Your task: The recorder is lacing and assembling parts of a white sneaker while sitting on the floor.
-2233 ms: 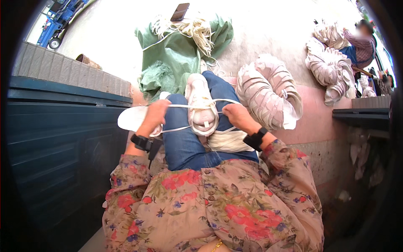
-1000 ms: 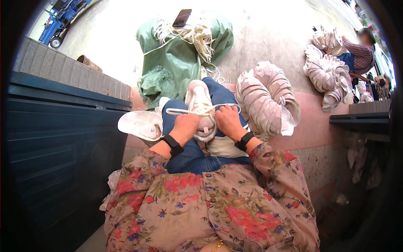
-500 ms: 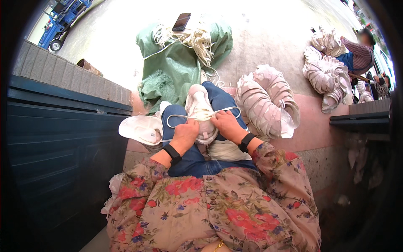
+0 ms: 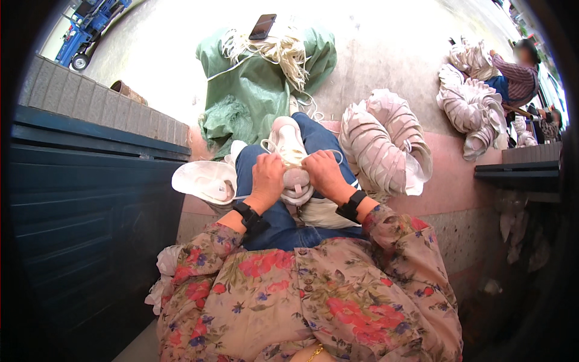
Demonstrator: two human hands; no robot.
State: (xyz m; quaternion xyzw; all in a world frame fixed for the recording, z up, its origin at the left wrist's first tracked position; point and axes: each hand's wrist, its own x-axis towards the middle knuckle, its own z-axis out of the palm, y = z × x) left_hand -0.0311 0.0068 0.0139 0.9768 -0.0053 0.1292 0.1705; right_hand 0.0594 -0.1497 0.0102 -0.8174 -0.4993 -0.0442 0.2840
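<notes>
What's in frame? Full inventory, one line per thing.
white shoe: 1, on the lap, both hands on it
white lace: 1, threaded through that shoe
second white shoe: 1, left of the knee
shoe uppers bundle: 1, pale, right of the knee
green sack: 1, ahead on the ground
loose laces: 1 heap, cream, on the sack
phone: 1, dark, on the sack
co-worker: 1, far right, beside more pale bundles
left hand: on the shoe, black wristband
right hand: on the shoe, black wristband
</notes>
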